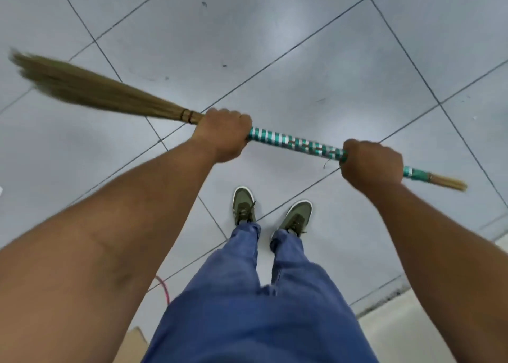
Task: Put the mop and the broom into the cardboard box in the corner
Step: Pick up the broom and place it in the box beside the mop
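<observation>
Two bare hands hold a straw-bristled grass broom with a teal-and-silver taped handle point(295, 143) level in the air above the grey tiled floor point(302, 60), in front of the person's body. Its long axis runs almost straight across the view, dipping slightly toward the right: the fanned brush end points left and a little away from the person, and the short straw stub at the handle's end points right. The left hand point(224, 134) is closed around the handle just beside the dark binding where the bristles begin; the right hand point(371, 164) is closed around the handle near the stub end, with the striped wrap bare between them. Bristle tips at far left are smeared by blur. Both fists cover the handle beneath them. Below stand blue trousers point(247, 294) and olive-green sneakers point(298, 215). A tan cardboard-like corner point(134, 340) at the bottom edge is cut off and hard to identify.
</observation>
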The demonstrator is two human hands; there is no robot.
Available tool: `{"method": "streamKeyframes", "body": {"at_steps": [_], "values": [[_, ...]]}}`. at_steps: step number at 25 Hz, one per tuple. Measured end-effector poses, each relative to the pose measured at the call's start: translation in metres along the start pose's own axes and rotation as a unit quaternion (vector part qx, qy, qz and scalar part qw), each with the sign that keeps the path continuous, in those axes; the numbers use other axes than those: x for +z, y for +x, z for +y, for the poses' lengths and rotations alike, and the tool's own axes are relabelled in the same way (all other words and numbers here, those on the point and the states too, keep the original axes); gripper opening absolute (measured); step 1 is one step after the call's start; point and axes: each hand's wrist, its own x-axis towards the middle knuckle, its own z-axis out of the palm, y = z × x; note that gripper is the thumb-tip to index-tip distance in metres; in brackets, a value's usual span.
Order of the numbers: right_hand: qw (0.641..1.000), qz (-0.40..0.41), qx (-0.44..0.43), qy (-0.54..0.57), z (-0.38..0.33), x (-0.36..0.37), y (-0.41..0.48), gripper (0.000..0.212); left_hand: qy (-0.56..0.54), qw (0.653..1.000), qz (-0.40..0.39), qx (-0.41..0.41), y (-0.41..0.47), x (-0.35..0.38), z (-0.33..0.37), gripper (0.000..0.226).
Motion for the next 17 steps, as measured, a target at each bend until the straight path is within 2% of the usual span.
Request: {"method": "streamKeyframes", "body": {"at_steps": [4, 10, 17], "values": [[0.999, 0.035, 0.021, 0.008, 0.018, -0.036, -0.042, 0.008, 0.029, 0.999, 0.039, 0.013, -0.023, -0.058, 0.018, 0.032], [0.996, 0.050, 0.069, 0.018, 0.055, -0.050, -0.094, 0.009, 0.033, 0.999, 0.032, -0.002, -0.031, -0.098, 0.040, 0.036], [0.974, 0.077, 0.211, 0.043, 0.102, -0.045, -0.158, 0.009, 0.076, 0.989, 0.069, 0.110, 0.009, -0.135, 0.094, 0.037]]}}
